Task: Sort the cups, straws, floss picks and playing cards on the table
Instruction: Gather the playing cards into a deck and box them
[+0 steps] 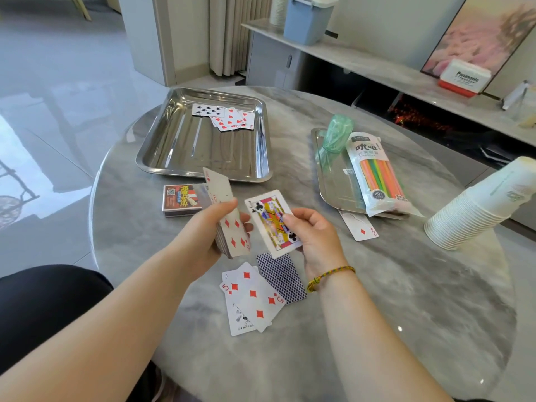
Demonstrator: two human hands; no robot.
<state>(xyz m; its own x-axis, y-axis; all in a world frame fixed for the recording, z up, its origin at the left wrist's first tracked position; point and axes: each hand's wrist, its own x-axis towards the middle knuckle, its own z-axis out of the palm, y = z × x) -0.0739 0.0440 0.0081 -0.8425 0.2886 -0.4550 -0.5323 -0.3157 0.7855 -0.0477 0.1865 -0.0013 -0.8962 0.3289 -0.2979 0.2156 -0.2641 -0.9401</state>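
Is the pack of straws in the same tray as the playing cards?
No, the straw pack lies on the right tray; the cards lie in the left tray.

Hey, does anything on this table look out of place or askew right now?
Yes. A two of diamonds lies alone, partly under the near edge of the tray holding the straw pack, away from the other cards. The paper cup stack on the right is tipped over rather than standing upright.

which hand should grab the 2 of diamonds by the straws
Probably right: the right hand is nearer the 2 of diamonds, pinching only the jack of clubs; the left hand grips a stack.
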